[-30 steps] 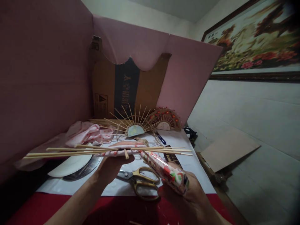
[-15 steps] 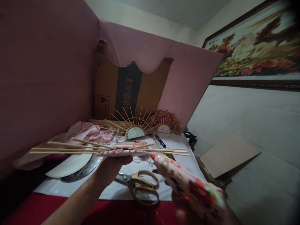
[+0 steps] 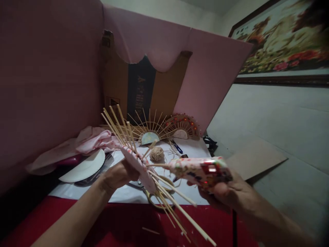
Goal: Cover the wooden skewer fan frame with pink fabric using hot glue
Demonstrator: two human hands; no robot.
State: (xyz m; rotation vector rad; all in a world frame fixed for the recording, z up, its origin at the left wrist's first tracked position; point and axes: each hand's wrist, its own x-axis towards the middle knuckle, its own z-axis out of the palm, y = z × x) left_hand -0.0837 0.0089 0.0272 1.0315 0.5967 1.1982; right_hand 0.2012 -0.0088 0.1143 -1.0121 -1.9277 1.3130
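My left hand (image 3: 123, 173) is closed around a pink fabric-covered piece (image 3: 136, 164) with wooden sticks (image 3: 177, 202) fanning out of it on several sides. The piece is tilted, its sticks running from upper left to lower right. In my right hand (image 3: 223, 190) is a glue gun (image 3: 197, 171) with a flowery covering and a small red light. Its nozzle points left, close to the sticks at the piece's edge; whether it touches them I cannot tell. Gold-handled scissors (image 3: 147, 199) lie below, partly hidden by the sticks.
Behind stand a half-round stick frame (image 3: 149, 138) and a finished-looking fan shape with red dots (image 3: 181, 132). A ball of twine (image 3: 156, 154), a blue-handled tool (image 3: 177, 147), a white half disc (image 3: 84, 168) and pink cloth (image 3: 96, 139) lie on the white sheet (image 3: 197, 195). Pink panels (image 3: 205, 75) rise behind.
The stick piece has turned from nearly level to a steep tilt. The glue gun has come up and levelled, its nozzle now nearer the sticks. The twine ball has come into sight.
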